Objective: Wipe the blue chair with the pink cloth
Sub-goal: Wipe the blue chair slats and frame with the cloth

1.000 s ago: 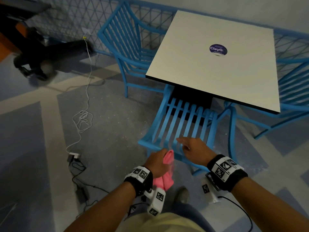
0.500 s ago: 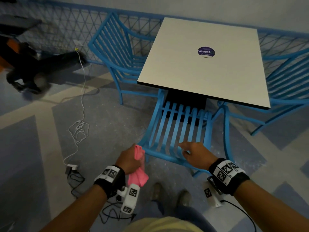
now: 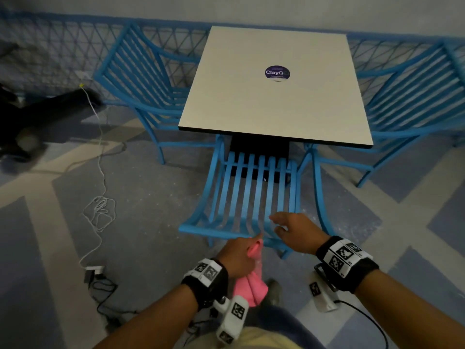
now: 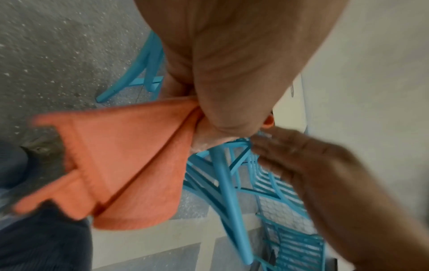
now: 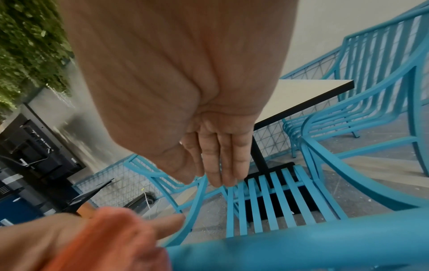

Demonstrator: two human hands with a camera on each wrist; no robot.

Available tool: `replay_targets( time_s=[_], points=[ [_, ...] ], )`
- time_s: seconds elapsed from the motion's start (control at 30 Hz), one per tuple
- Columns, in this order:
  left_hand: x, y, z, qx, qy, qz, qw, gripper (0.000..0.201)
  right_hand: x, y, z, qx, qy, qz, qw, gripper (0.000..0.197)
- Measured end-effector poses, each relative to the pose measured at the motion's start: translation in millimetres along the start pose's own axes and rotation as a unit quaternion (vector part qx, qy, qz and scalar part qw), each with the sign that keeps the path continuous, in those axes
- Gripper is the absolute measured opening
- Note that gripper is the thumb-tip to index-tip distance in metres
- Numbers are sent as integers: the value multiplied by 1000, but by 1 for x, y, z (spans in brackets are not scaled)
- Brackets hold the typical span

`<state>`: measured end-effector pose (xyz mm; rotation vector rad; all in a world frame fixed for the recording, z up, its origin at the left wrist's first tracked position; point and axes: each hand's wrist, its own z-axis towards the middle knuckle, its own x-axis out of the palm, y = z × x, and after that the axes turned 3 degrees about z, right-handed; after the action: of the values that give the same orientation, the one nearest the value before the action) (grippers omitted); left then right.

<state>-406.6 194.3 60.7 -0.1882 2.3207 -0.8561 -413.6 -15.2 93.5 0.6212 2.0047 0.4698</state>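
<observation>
A blue slatted chair (image 3: 254,195) stands tucked under the white table, its top rail (image 3: 216,231) nearest me. My left hand (image 3: 239,255) grips the pink cloth (image 3: 250,288) against the rail's middle; most of the cloth hangs below the fist (image 4: 130,165). In the right wrist view the cloth (image 5: 104,238) and left hand sit against the rail (image 5: 301,251). My right hand (image 3: 292,227) is over the backrest just right of the left hand, fingers (image 5: 223,157) straight and together, holding nothing. Whether it touches the slats I cannot tell.
A white square table (image 3: 274,89) with a purple sticker stands ahead. Two more blue chairs flank it, left (image 3: 148,84) and right (image 3: 412,102). A white cable (image 3: 100,212) and black adapter cords (image 3: 100,280) lie on the floor at left. A dark blurred object (image 3: 37,117) is far left.
My left hand with the cloth has slid right along the top rail from the chair's left corner to the middle, close to the right hand. The right hand stays over the backrest.
</observation>
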Motion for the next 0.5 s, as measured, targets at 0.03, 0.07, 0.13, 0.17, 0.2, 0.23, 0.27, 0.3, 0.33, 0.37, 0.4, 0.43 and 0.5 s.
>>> replay_targets(
  time_s=[0.03, 0.07, 0.13, 0.17, 0.2, 0.23, 0.27, 0.3, 0.33, 0.37, 0.4, 0.43, 0.5],
  points=[
    [-12, 3, -9, -15, -6, 0, 1000, 28, -3, -3, -2, 2, -6, 2, 1000, 41],
    [-26, 9, -17, -33, -15, 5, 999, 9, -5, -7, -3, 5, -9, 6, 1000, 41],
    [-55, 31, -30, -86, -60, 16, 994, 19, -7, -13, -5, 13, -8, 13, 1000, 42],
    [-69, 42, -37, -118, -85, 20, 989, 26, -8, -15, -6, 15, -6, 14, 1000, 43],
    [-81, 53, -42, -152, -104, 18, 983, 31, -9, -17, -6, 16, -4, 16, 1000, 43],
    [-88, 65, -45, -185, -114, 15, 976, 33, -9, -17, -6, 17, -2, 17, 1000, 43],
    [-93, 72, -45, -214, -118, 16, 970, 32, -9, -18, -6, 18, 0, 18, 1000, 43],
    [-96, 73, -46, -238, -121, 23, 964, 27, -9, -18, -6, 19, 1, 19, 1000, 43],
    [-94, 72, -44, -258, -120, 34, 958, 20, -8, -18, -6, 20, 0, 21, 1000, 43],
    [-88, 71, -41, -264, -117, 50, 956, 19, -8, -19, -6, 21, 1, 20, 1000, 43],
    [-80, 68, -36, -268, -115, 58, 955, 28, -8, -20, -7, 20, 1, 18, 1000, 42],
    [-71, 64, -32, -275, -117, 52, 953, 36, -8, -20, -8, 19, 2, 15, 1000, 42],
    [-53, 53, -24, -285, -135, -14, 949, 37, -10, -23, -11, 18, 1, 12, 1000, 42]
  ],
)
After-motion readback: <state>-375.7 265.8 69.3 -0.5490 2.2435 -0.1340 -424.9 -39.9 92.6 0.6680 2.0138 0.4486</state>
